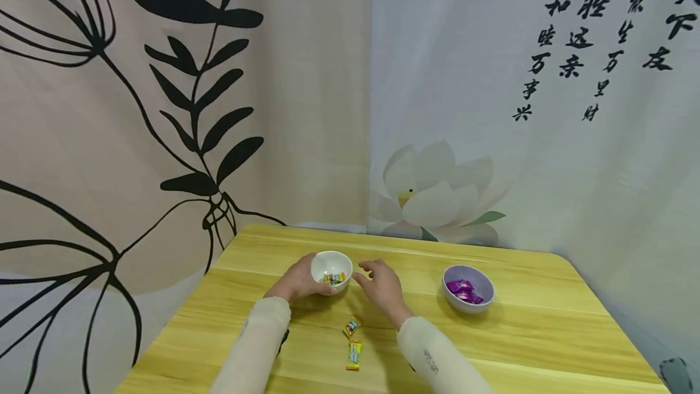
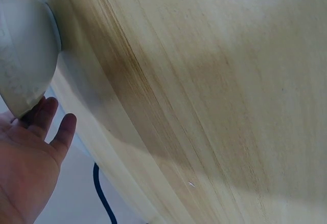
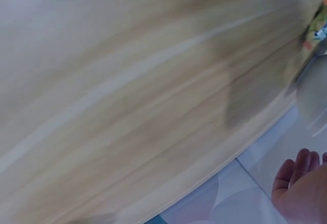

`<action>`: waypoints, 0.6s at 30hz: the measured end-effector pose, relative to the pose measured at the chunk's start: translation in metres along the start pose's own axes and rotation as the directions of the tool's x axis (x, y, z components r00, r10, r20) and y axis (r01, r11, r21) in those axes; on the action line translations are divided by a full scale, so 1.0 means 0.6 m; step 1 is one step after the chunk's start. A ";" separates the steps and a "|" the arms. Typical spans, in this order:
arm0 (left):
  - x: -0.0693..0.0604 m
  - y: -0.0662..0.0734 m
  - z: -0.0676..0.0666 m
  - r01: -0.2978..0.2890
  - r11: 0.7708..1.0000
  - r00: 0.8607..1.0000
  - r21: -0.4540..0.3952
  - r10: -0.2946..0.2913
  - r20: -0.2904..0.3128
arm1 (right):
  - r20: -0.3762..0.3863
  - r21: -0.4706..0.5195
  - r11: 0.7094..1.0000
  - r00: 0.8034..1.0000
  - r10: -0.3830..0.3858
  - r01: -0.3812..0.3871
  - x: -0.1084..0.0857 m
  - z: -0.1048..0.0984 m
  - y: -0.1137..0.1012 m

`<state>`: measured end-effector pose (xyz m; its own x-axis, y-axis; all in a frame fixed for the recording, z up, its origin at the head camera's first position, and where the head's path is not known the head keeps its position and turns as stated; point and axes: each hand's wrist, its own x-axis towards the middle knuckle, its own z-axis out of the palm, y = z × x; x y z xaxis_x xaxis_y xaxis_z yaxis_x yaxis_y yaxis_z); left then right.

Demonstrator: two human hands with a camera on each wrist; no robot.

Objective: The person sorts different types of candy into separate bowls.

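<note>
My left hand (image 1: 298,279) grips a small white bowl (image 1: 330,258) by its left side, thumb at the near rim. Inside it lie yellow-wrapped candies (image 1: 335,278). In the left wrist view the bowl (image 2: 28,45) shows its outer wall, with fingers of the left hand (image 2: 28,165) at its rim. My right hand (image 1: 383,290) hovers just right of the bowl, fingers loosely bent, with nothing seen in it. The right wrist view shows that hand (image 3: 306,193) apart from the bowl (image 3: 314,93). Two wrapped candies (image 1: 352,326) (image 1: 354,355) lie on the table between the forearms.
A lilac bowl (image 1: 449,301) with purple-wrapped candies (image 1: 463,290) stands to the right on the wooden table (image 1: 525,333). Behind the table's far edge hangs a printed curtain (image 1: 317,108). A dark cable (image 2: 102,193) hangs beyond the table edge in the left wrist view.
</note>
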<state>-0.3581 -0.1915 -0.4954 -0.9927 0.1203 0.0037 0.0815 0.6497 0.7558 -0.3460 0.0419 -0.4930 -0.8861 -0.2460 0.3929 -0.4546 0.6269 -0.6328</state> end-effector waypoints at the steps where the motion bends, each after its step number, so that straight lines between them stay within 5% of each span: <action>1: 0.000 0.000 0.000 0.005 1.000 1.000 0.004 -0.005 0.000 | 0.005 -0.004 1.000 1.000 -0.009 0.009 -0.002 -0.002 0.004; 18: -0.002 0.006 0.001 0.028 1.000 1.000 0.005 -0.028 -0.003 | 0.235 0.038 0.997 0.970 -0.067 0.060 -0.047 -0.032 0.061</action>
<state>-0.3567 -0.1887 -0.4929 -0.9949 0.0995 -0.0153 0.0541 0.6565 0.7524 -0.3361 0.0859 -0.5142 -0.8499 -0.4546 0.2663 -0.5099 0.5824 -0.6331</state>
